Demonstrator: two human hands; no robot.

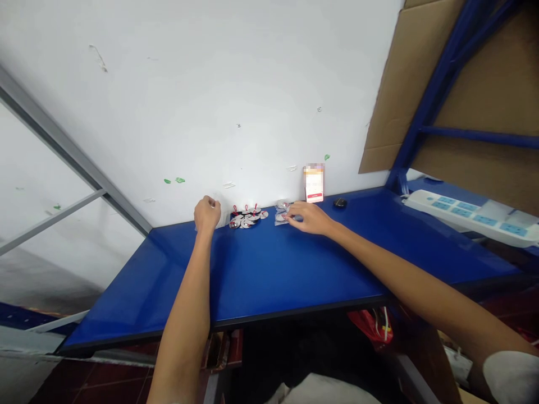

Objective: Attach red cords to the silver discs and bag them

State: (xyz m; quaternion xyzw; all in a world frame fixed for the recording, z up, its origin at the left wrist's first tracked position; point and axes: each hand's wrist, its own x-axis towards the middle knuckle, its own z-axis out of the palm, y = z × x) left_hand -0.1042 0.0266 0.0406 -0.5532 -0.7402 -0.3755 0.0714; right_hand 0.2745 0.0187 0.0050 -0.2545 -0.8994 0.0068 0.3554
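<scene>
My left hand (pixel 207 214) is closed at the back left of the blue table, its fingers curled at a clear plastic bag (pixel 222 217); the fingertips are partly hidden. Just right of it lies a pile of round, shiny, disc-shaped pendants (pixel 245 219), several with red cord loops. Farther right, my right hand (pixel 310 217) has thumb and fingers pinched at the edge of a small clear bag (pixel 281 217) with a round disc inside. Another bagged disc (pixel 282 205) lies behind it, against the wall.
A phone (pixel 314 184) with a lit screen leans on the white wall behind my right hand. Right of it sits a small black object (pixel 339 203). A white power strip (pixel 471 216) is by the blue rack frame (pixel 425 112) at the right. The blue table (pixel 269 275) has a dark front edge.
</scene>
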